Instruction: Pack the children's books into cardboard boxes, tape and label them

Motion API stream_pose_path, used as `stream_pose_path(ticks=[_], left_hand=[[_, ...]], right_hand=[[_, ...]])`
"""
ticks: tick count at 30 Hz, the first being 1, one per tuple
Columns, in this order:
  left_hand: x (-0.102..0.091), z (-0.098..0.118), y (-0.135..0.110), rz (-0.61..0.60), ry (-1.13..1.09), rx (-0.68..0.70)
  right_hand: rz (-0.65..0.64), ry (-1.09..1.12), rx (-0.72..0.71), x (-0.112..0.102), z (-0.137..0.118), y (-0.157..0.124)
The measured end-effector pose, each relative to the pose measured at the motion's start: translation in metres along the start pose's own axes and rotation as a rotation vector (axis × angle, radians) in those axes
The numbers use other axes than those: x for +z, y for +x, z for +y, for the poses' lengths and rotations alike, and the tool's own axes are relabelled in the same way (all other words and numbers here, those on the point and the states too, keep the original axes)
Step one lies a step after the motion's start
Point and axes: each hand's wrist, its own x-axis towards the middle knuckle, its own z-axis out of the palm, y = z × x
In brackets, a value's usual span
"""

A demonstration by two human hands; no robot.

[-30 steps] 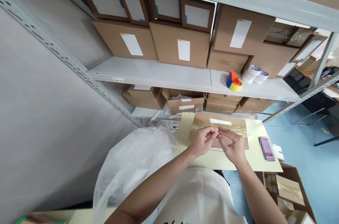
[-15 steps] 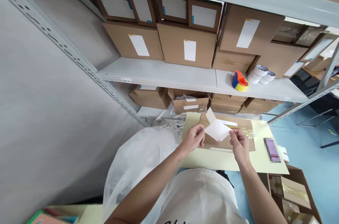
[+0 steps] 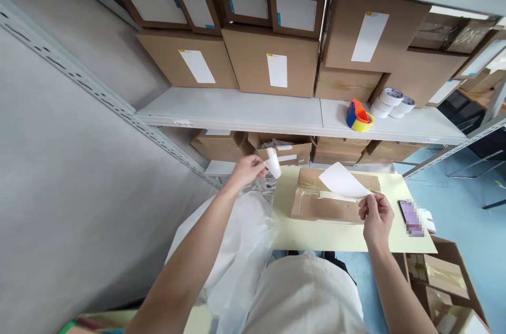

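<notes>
My left hand (image 3: 245, 172) is out to the left, its fingertips pinching a small curled strip of white backing paper (image 3: 272, 163). Between the thumb and fingers of my right hand (image 3: 377, 217) is one corner of a white label (image 3: 342, 180), which slants over the box. Below it lies a taped cardboard box (image 3: 308, 206) on a pale yellow tabletop (image 3: 332, 240). The label hides part of the box's top, where a white strip (image 3: 336, 196) shows.
A phone (image 3: 411, 218) lies at the table's right. On the grey shelf (image 3: 237, 110) are a tape dispenser (image 3: 359, 117), white tape rolls (image 3: 389, 103) and several cartons. Clear plastic bags (image 3: 233, 249) bulge at the left; an open carton (image 3: 470, 292) holds boxes at lower right.
The white paper has come apart into two pieces. My left hand has moved left and up with the backing strip; my right hand has shifted slightly right with the label.
</notes>
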Motion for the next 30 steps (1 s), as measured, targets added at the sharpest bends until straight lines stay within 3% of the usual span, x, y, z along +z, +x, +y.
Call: stream_pose_path(ticks=[4,7,10,12,15,19,24,26,28,30], left_hand=[[0.011,0.020,0.032,0.079,0.241,0.140],[0.023,0.025,0.021,0.110,0.413,0.283],[0.043,0.018,-0.025,0.042,0.587,0.629],[0.065,0.010,-0.066,-0.102,0.597,0.894],[0.108,0.003,-0.119,-0.307,0.592,1.059],[0.150,0.002,-0.148,-0.339,0.474,0.929],[0.168,-0.002,-0.149,-0.325,0.248,0.663],[0.172,-0.007,-0.147,-0.255,0.132,0.491],[0.175,-0.011,-0.143,-0.202,0.005,0.292],[0.176,-0.011,-0.139,-0.191,-0.087,0.131]], right_hand=[[-0.023,-0.008,-0.025,0.001,0.001,0.002],[-0.050,0.014,-0.023,0.000,0.003,0.006],[-0.077,0.040,-0.013,0.000,0.005,0.012],[-0.099,0.068,-0.008,0.002,0.007,0.014],[-0.163,0.134,0.016,0.006,0.009,0.014],[-0.350,0.135,0.030,0.002,0.017,0.013],[-0.717,-0.023,-0.172,-0.024,0.023,0.029],[-0.666,-0.163,-0.313,-0.036,0.023,0.043],[-0.496,-0.309,-0.409,-0.047,0.020,0.060],[-0.438,-0.356,-0.383,-0.055,0.018,0.077]])
